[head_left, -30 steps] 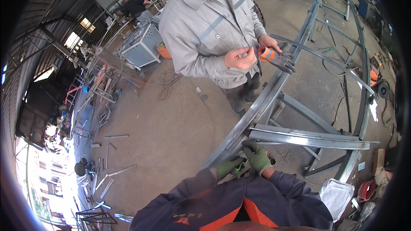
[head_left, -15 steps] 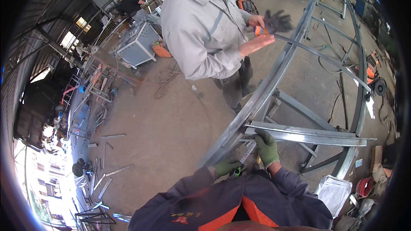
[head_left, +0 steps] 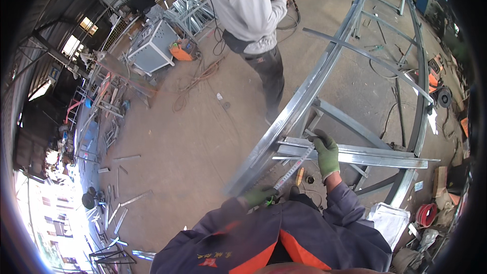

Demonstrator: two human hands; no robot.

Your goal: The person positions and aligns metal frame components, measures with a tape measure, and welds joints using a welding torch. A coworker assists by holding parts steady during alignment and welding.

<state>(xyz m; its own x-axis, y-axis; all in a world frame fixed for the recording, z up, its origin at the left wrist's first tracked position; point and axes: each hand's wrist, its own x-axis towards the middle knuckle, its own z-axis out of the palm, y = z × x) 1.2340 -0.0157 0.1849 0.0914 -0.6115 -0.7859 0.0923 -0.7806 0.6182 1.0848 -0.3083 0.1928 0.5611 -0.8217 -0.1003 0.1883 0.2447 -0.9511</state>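
My left hand (head_left: 258,196), in a green glove, is closed around a tape measure (head_left: 270,201) close to my body. Its pale blade (head_left: 294,171) runs out slanting up to the right. My gloved right hand (head_left: 327,157) is closed at the blade's far end, by the metal bars (head_left: 355,155) that lie across the long steel frame. What the fingertips pinch is partly hidden by the glove. The frame's near rail (head_left: 299,106) slants past beyond both hands.
A co-worker in grey (head_left: 248,15) stands past the rail, holding something orange. An orange machine (head_left: 183,49) sits by a grey cabinet (head_left: 152,48). Loose cables (head_left: 203,76) and metal offcuts (head_left: 122,218) lie on the floor at left. A red coil (head_left: 426,215) is at right.
My right hand has moved up and slightly right along the bars, and more blade shows between my hands. The co-worker has turned and shifted away; the dark glove is out of sight.
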